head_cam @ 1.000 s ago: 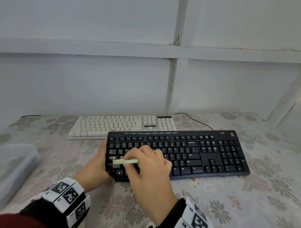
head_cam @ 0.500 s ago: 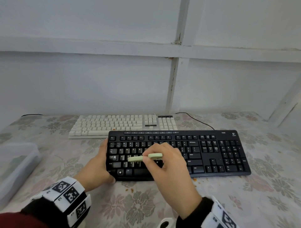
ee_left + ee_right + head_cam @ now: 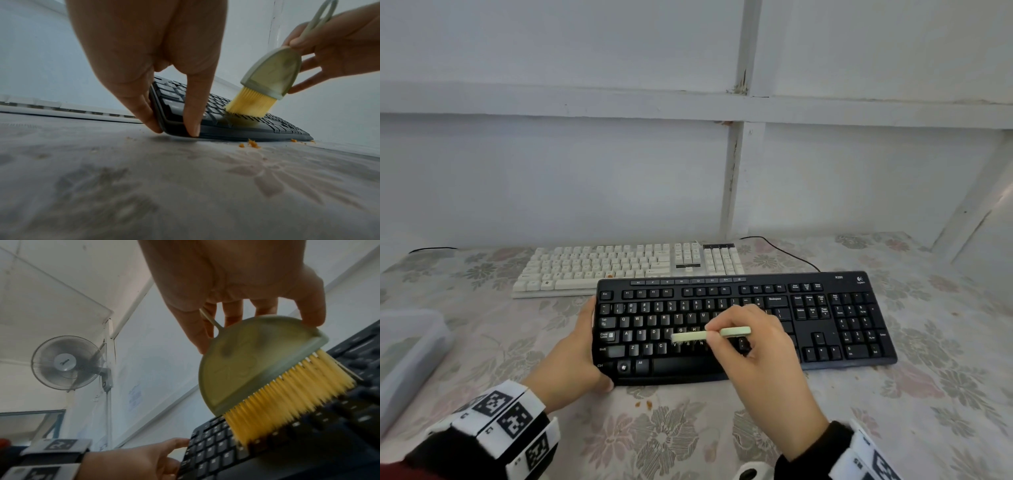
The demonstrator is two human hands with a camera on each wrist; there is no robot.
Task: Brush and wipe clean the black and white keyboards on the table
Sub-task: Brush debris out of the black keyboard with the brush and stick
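- orange crumbs (image 3: 252, 143) sit on the floral desk (image 3: 688, 438) cloth just in front of the black keyboard (image 3: 842, 325). risk: a sleeve or wrist drags through them and smears them into the cloth, or they get pushed back under the front edge.
- left hand (image 3: 575, 359) grips the black keyboard's left end, thumb on the front corner, fingers down the side. the left wrist view shows only fingertips (image 3: 192, 128) bracing it. if that grip slackens, a brush stroke could skate the board sideways.
- right hand (image 3: 760, 346) pinches a pale green brush (image 3: 726, 333) by its head, yellow bristles (image 3: 287, 402) down on the letter rows mid-board. the hold is fingertips only, so i'd guess a hard stroke could twist it out of the grip.
- bristles look splayed against the keys. too much pressure likely packs debris down between keycaps rather than flicking it out, and could catch a cap edge.
- strokes toward the far side could throw crumbs onto the white keyboard (image 3: 619, 267), which lies just behind, its near edge tucked close to the black one's top edge.
- white keyboard already shows an orange speck (image 3: 610, 275) among its keys. it looks unbrushed, so it's easy to skip.
- black cable (image 3: 780, 251) trails off behind toward the wall. shoving either board back could snag it.
- clear plastic bin (image 3: 410, 353) at far left edge, well apart. contents can't be made out; no wipe cloth is in view.
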